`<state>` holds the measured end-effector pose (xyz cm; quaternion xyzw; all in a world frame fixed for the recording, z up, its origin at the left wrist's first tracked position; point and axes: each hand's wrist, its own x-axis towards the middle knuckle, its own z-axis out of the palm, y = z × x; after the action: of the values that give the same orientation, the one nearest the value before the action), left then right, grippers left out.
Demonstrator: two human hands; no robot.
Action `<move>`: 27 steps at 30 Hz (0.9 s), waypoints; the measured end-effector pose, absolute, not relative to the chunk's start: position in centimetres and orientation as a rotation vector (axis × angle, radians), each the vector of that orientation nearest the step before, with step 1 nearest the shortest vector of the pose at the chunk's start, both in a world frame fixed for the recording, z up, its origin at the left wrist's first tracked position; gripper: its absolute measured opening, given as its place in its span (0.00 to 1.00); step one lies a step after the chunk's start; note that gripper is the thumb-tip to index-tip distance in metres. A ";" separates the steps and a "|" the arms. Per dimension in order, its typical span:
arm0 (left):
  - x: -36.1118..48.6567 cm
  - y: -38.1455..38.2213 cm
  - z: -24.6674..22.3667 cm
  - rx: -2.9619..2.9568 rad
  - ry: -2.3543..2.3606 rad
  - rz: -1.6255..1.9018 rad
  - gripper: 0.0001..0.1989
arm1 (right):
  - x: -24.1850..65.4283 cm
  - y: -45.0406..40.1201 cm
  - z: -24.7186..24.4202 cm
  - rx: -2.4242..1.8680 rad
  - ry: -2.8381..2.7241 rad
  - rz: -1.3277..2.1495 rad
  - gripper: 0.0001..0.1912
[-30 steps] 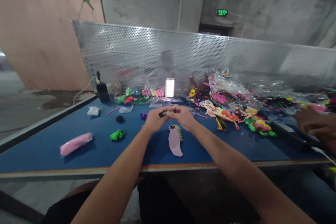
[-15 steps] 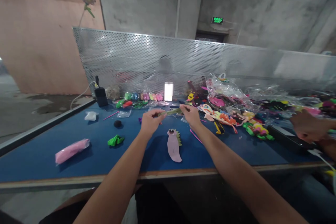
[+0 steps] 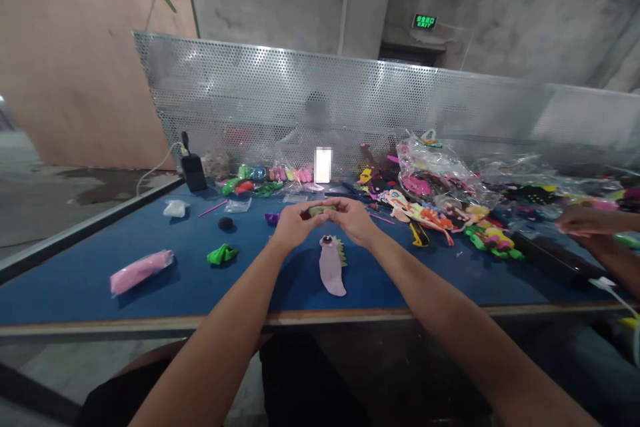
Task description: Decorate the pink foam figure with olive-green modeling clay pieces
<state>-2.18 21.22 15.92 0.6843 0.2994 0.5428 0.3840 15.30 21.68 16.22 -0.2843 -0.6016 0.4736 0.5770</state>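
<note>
Between my two hands is a small lump of olive-green modelling clay [image 3: 317, 211], partly covered by the fingers. My left hand [image 3: 294, 224] pinches its left side, and my right hand [image 3: 353, 219] closes on its right side, the fingertips of both nearly meeting. Just below them on the blue table lies a flat pale-pink creature shape [image 3: 331, 269] with a dark eye at the top and green spikes along its right edge. A bright green clay lump [image 3: 223, 254] and a black ball of clay [image 3: 226, 223] rest to the left. A purple lump [image 3: 273, 219] sits beside my left hand.
A pink wrapped roll [image 3: 142, 272] lies at the left front. Behind stand a black device [image 3: 193, 172] and a perforated metal screen [image 3: 250, 93]. Colourful craft pieces [image 3: 425, 213] and plastic bags pile up at right, near a black box [image 3: 553, 260] and another person's hand [image 3: 583, 220].
My hands have come together, and the olive-green clay, stretched out between them before, is now bunched into a short lump. The other person's hand at right has shifted.
</note>
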 end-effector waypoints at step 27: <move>-2.9 21.6 16.5 1.464 0.786 1.571 0.18 | 17.4 22.9 17.1 -0.687 -1.299 1.060 0.19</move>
<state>-2.87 21.65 16.47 0.5826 0.3127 0.6251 0.4147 17.40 22.85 17.14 -0.2984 -0.5641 0.4604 0.6171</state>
